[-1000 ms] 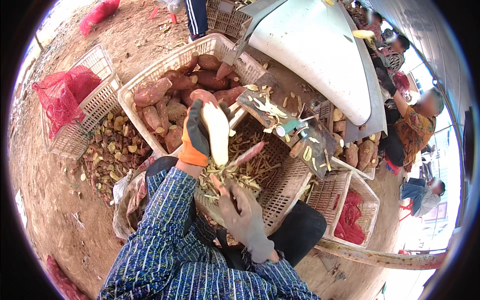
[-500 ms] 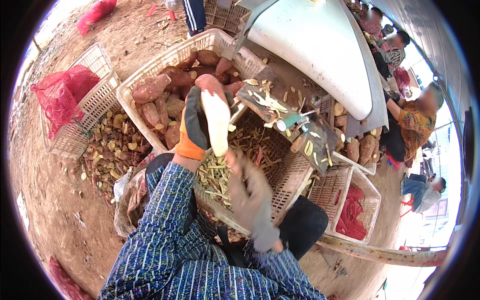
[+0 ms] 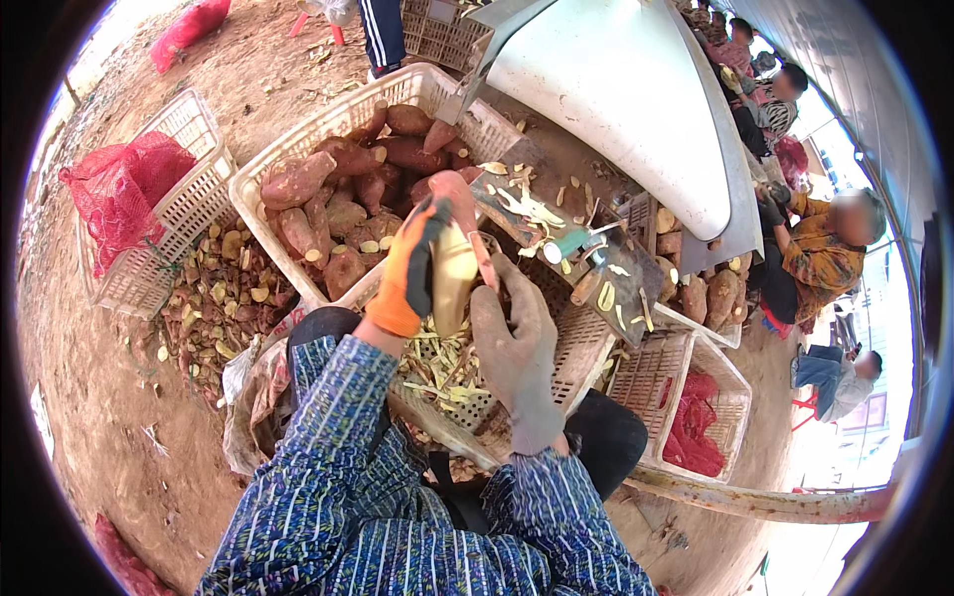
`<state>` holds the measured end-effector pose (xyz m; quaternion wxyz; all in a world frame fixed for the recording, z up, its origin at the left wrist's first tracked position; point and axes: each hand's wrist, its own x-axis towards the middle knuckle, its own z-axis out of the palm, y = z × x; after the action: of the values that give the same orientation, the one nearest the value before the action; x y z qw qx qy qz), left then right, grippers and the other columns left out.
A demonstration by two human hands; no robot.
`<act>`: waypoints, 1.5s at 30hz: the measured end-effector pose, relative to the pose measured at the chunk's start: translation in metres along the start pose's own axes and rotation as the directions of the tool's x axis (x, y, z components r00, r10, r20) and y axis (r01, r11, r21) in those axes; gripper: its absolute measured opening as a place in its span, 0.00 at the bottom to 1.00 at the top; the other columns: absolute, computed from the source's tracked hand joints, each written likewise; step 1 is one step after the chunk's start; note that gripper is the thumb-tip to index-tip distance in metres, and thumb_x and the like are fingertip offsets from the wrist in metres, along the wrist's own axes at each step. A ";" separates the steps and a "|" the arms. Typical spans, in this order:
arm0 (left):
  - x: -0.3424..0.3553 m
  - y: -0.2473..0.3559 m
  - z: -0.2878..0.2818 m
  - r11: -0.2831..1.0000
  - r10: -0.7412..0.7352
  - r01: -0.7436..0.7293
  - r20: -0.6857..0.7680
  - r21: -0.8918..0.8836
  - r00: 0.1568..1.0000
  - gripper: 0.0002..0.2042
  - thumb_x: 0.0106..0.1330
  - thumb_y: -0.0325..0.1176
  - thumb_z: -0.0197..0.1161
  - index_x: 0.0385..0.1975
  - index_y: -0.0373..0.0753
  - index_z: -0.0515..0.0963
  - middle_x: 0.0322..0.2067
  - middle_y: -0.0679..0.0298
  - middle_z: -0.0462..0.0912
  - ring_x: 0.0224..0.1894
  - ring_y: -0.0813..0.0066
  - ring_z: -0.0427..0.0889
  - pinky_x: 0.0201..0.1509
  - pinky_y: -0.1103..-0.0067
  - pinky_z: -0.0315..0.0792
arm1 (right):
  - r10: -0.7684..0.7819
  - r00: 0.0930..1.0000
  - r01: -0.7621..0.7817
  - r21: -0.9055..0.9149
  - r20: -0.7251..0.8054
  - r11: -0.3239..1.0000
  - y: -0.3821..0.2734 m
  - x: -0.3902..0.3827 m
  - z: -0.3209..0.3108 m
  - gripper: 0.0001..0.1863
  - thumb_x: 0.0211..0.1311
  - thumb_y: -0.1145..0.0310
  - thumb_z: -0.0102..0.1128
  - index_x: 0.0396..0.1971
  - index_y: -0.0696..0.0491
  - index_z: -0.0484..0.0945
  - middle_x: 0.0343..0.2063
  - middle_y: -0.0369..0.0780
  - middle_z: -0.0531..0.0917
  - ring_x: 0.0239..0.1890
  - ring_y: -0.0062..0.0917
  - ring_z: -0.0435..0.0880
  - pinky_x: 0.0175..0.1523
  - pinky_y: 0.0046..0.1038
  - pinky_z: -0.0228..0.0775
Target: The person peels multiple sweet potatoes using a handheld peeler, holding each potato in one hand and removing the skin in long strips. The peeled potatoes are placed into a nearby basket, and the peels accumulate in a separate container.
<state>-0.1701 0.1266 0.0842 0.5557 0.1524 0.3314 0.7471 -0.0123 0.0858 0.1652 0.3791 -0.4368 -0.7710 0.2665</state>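
Note:
My left hand (image 3: 409, 263), in an orange and black glove, grips a partly peeled sweet potato (image 3: 455, 281). Pale flesh shows along its lower length, while reddish skin remains at the upper end. Close on its right side is my right hand (image 3: 519, 338) in a dirty grey glove, thumb and fingers curled around something I cannot make out. A narrow reddish strip (image 3: 484, 260) stands between that thumb and the potato; whether it is peel or part of a tool is unclear. Beneath both hands, a crate (image 3: 571, 372) holds pale peelings (image 3: 447, 382).
Unpeeled sweet potatoes (image 3: 343, 214) fill a crate (image 3: 260, 164) ahead. A board (image 3: 636, 288) with scraps and a teal-handled tool (image 3: 568, 245) lies right of my hands. A large white metal chute (image 3: 616, 109) slopes above it. Trimmings (image 3: 224, 298) lie left; another person (image 3: 830, 243) sits far right.
My right hand has risen from below the potato to beside its upper half. The potato has shifted slightly down and right, with its pale side turned.

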 end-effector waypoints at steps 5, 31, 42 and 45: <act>0.015 -0.002 -0.034 0.972 0.180 -0.146 0.186 -0.182 0.966 0.21 0.77 0.43 0.50 0.60 0.34 0.71 0.48 0.59 0.82 0.47 0.69 0.82 0.55 0.73 0.77 | -0.114 0.993 0.114 -0.017 0.033 0.993 0.000 -0.054 0.017 0.20 0.70 0.69 0.57 0.58 0.61 0.75 0.41 0.45 0.82 0.41 0.31 0.83 0.45 0.30 0.76; -0.006 0.043 0.018 0.956 -0.054 0.051 0.000 -0.290 0.999 0.13 0.70 0.41 0.60 0.43 0.38 0.78 0.35 0.63 0.82 0.35 0.70 0.83 0.39 0.76 0.80 | 0.013 0.996 -0.017 0.036 0.093 0.999 -0.006 -0.067 0.012 0.18 0.66 0.70 0.59 0.54 0.60 0.76 0.37 0.47 0.81 0.35 0.32 0.82 0.39 0.32 0.74; -0.009 0.034 0.020 0.970 0.080 -0.078 0.000 -0.228 0.997 0.13 0.72 0.41 0.58 0.45 0.38 0.78 0.40 0.62 0.84 0.39 0.67 0.84 0.44 0.71 0.81 | 0.150 0.976 -0.166 0.090 0.158 0.982 0.000 -0.062 0.004 0.15 0.67 0.72 0.60 0.50 0.62 0.78 0.33 0.49 0.81 0.36 0.40 0.83 0.40 0.35 0.75; -0.011 0.007 -0.009 0.977 0.205 -0.213 0.165 0.030 0.965 0.16 0.74 0.32 0.52 0.58 0.37 0.73 0.51 0.63 0.79 0.55 0.72 0.77 0.62 0.74 0.69 | 0.006 0.999 -0.002 0.097 -0.041 0.995 0.006 -0.012 0.009 0.19 0.68 0.68 0.59 0.54 0.62 0.75 0.36 0.49 0.80 0.33 0.39 0.80 0.36 0.35 0.74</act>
<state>-0.1767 0.1120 0.0833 0.4949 0.2595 0.2854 0.7787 -0.0131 0.0770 0.1514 0.4154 -0.4249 -0.7481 0.2954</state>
